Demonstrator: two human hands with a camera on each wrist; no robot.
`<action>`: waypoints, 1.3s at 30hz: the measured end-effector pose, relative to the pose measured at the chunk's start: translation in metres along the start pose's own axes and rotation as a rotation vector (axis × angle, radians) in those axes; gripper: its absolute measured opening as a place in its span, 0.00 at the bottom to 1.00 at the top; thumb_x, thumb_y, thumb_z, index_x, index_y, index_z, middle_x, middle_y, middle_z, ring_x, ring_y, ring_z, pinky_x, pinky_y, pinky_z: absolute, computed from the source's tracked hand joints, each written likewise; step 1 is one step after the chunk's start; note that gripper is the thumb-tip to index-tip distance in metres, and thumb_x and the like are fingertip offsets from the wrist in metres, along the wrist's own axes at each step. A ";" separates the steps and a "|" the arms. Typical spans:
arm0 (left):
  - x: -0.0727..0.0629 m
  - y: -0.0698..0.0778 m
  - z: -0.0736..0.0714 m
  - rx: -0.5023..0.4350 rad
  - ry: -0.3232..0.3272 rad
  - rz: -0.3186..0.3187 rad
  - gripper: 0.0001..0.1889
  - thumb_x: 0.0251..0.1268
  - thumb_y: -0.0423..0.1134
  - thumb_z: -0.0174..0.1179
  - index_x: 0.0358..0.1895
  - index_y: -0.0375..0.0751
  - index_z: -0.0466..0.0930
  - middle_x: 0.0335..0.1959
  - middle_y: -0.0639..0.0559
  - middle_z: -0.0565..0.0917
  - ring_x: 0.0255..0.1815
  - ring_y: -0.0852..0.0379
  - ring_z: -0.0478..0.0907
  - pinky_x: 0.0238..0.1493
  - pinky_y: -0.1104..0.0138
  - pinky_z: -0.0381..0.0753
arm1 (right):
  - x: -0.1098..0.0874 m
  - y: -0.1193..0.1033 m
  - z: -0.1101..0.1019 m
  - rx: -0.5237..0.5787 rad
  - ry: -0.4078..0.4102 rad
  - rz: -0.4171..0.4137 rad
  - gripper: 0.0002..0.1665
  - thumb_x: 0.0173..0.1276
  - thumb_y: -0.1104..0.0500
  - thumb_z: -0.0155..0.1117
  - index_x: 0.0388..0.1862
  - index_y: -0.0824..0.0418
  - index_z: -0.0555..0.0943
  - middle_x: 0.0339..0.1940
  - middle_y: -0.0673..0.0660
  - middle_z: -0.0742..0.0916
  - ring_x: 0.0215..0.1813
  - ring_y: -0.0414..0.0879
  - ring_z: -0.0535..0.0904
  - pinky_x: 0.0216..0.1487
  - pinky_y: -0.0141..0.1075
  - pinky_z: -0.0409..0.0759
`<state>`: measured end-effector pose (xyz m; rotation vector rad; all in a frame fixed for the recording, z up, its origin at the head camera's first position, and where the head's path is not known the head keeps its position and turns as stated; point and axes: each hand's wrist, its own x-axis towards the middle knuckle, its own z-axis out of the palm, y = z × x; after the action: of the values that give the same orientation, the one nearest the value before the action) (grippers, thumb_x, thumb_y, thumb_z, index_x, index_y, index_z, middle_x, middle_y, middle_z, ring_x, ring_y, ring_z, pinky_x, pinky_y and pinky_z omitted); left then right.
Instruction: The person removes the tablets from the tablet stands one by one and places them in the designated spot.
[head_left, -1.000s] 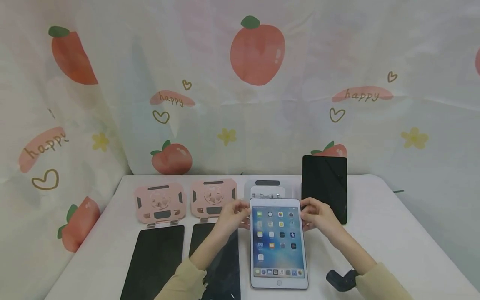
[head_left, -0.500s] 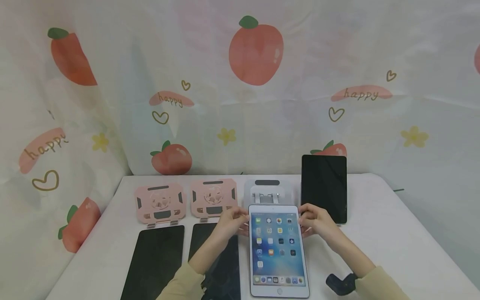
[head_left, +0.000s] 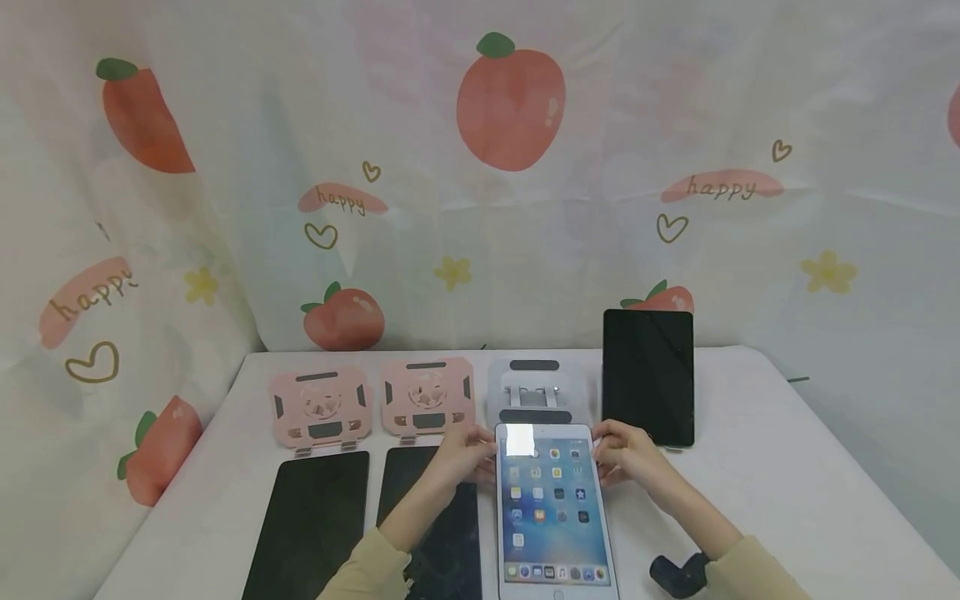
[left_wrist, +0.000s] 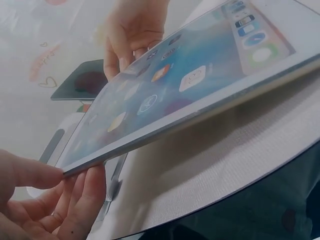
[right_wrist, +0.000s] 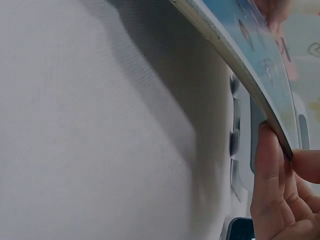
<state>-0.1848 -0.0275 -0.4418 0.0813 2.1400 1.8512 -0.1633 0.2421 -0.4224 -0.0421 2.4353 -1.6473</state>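
Observation:
A white tablet point(head_left: 555, 517) with a lit screen of app icons is held between both hands, its far end raised off the white tabletop. My left hand point(head_left: 459, 460) pinches its upper left corner, thumb on top and fingers beneath, as the left wrist view shows on the tablet point(left_wrist: 165, 100). At the upper right corner my right hand point(head_left: 632, 454) pinches the edge in the same manner; in the right wrist view its fingers point(right_wrist: 270, 175) lie under the rim. Just beyond the tablet's far edge stands a grey-white tablet stand point(head_left: 536, 387) with dark pads.
Two pink stands point(head_left: 321, 404) are at the back left, with dark-screened tablets point(head_left: 311, 525) in front of them. Another dark tablet point(head_left: 648, 375) stands upright at the back right. A black curved object point(head_left: 677, 575) sits by the right sleeve.
Both hands have drawn the white tablet toward the near edge, uncovering more of the grey-white stand and its lower pad. Glare now shows on the screen's upper left.

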 end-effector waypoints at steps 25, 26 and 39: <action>0.001 -0.003 0.003 0.254 -0.007 0.020 0.10 0.64 0.33 0.56 0.43 0.28 0.78 0.30 0.43 0.82 0.30 0.56 0.81 0.33 0.62 0.85 | 0.005 0.011 0.009 -0.173 0.050 0.056 0.14 0.64 0.67 0.58 0.47 0.73 0.75 0.28 0.58 0.86 0.26 0.45 0.81 0.30 0.37 0.84; 0.001 -0.004 0.004 0.270 -0.005 0.025 0.10 0.64 0.33 0.56 0.43 0.28 0.79 0.30 0.43 0.82 0.30 0.56 0.81 0.33 0.62 0.85 | 0.005 0.011 0.009 -0.177 0.046 0.056 0.14 0.65 0.67 0.58 0.47 0.73 0.75 0.28 0.58 0.86 0.26 0.45 0.81 0.30 0.37 0.85; -0.001 0.000 0.006 0.353 -0.002 0.030 0.13 0.64 0.30 0.54 0.47 0.24 0.79 0.36 0.39 0.85 0.32 0.51 0.85 0.40 0.57 0.86 | 0.003 0.012 0.012 -0.169 0.037 0.089 0.16 0.68 0.66 0.53 0.51 0.74 0.75 0.29 0.58 0.86 0.26 0.45 0.81 0.31 0.36 0.85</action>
<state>-0.1818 -0.0220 -0.4426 0.1932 2.4520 1.4667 -0.1630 0.2355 -0.4379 0.0710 2.5580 -1.4152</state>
